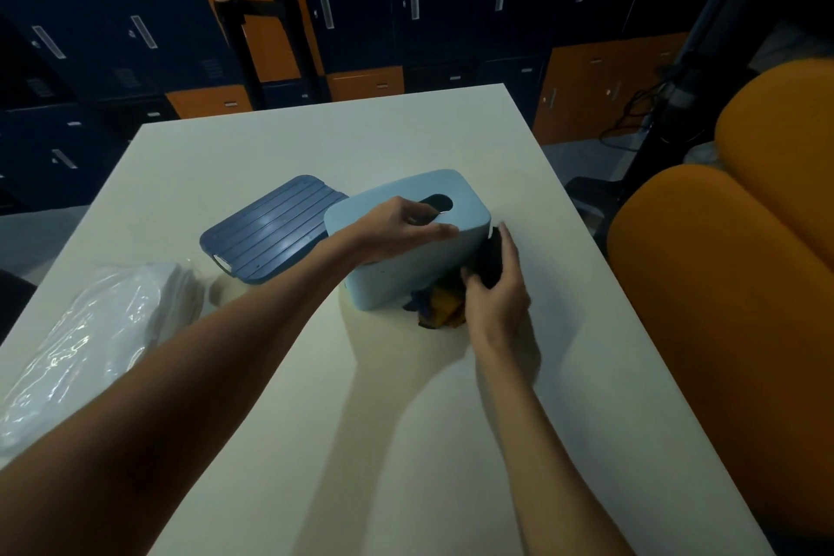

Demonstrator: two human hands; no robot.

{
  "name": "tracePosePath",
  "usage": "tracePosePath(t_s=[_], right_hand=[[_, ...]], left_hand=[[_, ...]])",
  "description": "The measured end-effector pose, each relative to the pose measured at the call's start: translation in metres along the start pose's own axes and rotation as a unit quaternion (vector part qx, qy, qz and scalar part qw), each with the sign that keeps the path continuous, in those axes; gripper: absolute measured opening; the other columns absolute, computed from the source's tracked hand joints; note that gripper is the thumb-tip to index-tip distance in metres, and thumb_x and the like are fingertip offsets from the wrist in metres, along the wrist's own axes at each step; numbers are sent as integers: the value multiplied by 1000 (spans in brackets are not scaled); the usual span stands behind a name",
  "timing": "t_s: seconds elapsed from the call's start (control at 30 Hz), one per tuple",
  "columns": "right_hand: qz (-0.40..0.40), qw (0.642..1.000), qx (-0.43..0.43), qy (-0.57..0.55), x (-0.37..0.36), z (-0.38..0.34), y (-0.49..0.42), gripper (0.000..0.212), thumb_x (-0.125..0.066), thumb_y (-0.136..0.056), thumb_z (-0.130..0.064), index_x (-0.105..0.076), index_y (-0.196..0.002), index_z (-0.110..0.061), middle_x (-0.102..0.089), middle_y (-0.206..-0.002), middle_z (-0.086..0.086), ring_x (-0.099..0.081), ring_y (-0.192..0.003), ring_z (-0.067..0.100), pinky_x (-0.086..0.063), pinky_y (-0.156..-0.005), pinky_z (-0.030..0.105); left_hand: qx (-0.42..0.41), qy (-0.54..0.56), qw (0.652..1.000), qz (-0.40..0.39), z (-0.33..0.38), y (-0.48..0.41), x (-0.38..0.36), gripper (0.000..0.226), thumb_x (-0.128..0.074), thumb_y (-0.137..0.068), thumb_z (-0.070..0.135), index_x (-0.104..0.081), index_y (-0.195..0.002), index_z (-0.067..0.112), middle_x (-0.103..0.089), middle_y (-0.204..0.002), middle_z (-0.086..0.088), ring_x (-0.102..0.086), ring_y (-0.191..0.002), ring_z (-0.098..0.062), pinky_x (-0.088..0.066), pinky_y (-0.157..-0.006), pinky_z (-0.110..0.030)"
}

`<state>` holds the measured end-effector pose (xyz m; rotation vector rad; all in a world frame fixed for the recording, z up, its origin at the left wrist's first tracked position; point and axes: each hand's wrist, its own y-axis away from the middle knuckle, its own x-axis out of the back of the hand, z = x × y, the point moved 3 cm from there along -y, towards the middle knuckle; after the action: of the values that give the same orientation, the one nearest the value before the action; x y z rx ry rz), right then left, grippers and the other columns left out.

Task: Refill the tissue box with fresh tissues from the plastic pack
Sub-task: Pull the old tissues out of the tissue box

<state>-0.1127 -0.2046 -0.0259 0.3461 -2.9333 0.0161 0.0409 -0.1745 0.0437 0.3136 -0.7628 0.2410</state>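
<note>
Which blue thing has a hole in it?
The light blue box in the left hand: its top has an oval hole. The dark blue panel lying flat beside it is just ribbed.

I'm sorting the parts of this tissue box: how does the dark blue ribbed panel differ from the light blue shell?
The dark blue panel is flat and ribbed, lying unheld on the table. The light blue shell is deep, smooth and slotted, gripped by the left hand. Both have rounded corners.
</note>
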Motion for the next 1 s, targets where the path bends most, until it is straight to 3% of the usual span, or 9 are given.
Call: tracePosePath(t_s=[0.13,0.27,0.43,0.57,0.63,0.73,0.83,0.93,1.0], right_hand=[[44,997,-25,-53,33,4,-18,57,-58,-86,6,-49,-136,-19,-52,-139,1,-47,-127,17,-43,-101,28],[59,997,-2,-57,37,4,-26,46,-61,-90,-14,-51,-135,-19,-57,-131,1,-53,-118,16,-51,-94,29],[-6,991,55,120,16,8,-6,28,-55,-91,-42,-52,-117,-32,-59,-119,-11,-60,-103,10,-57,-79,38],[12,972,115,205,9,9,7,15,-60,-91,-31,-52,-103,-28,-52,-117,-8,-62,-94,14,-58,-69,37],[9,967,143,211,-6,7,19,17,-68,-84,-22,-58,-97,-21,-54,-110,0,-61,-92,21,-56,-71,35],[-8,966,175,192,-20,4,25,17,-78,-70,-7,-66,-82,-7,-61,-90,10,-58,-83,23,-46,-71,20],[-15,975,109,191,-5,3,4,17,-71,-79,-9,-66,-95,-6,-64,-98,9,-60,-90,21,-45,-76,22],[50,986,22,155,17,-5,-27,23,-61,-86,-4,-54,-108,-2,-65,-106,15,-62,-98,28,-48,-78,26],[50,987,-4,155,15,-14,-31,26,-56,-88,-2,-45,-111,-2,-61,-111,16,-60,-100,27,-46,-75,25]], left_hand=[[0,-2,1000,-2,1,1,0,57,-62,-86,49,-59,-129,12,-61,-117,1,-56,-106,-15,-45,-92,-29],[-4,-2,1000,-3,-1,1,0,56,-61,-86,50,-60,-126,11,-62,-114,-2,-57,-106,-17,-45,-92,-32],[-3,-11,1000,-4,0,2,0,59,-60,-86,53,-57,-131,14,-62,-125,-2,-57,-105,-16,-46,-91,-31],[0,-6,1000,-2,1,2,-1,53,-60,-86,53,-63,-123,15,-65,-114,-4,-60,-103,-22,-48,-92,-39],[-8,-5,1000,-4,2,3,0,43,-60,-86,52,-66,-113,20,-66,-91,-6,-59,-82,-21,-44,-73,-34],[-6,-9,1000,0,4,4,0,36,-59,-88,48,-66,-111,20,-46,-56,11,-41,-53,-8,-30,-53,-22],[-6,-10,1000,3,4,5,0,37,-59,-89,49,-67,-106,17,-41,-52,9,-37,-52,-11,-26,-51,-24],[-7,-10,1000,-10,2,6,-1,30,-58,-88,52,-66,-85,22,-44,-51,-2,-36,-54,-20,-25,-51,-24],[-7,-14,1000,-8,0,4,-3,30,-58,-87,54,-60,-73,27,-38,-47,5,-35,-48,-13,-24,-52,-27]])
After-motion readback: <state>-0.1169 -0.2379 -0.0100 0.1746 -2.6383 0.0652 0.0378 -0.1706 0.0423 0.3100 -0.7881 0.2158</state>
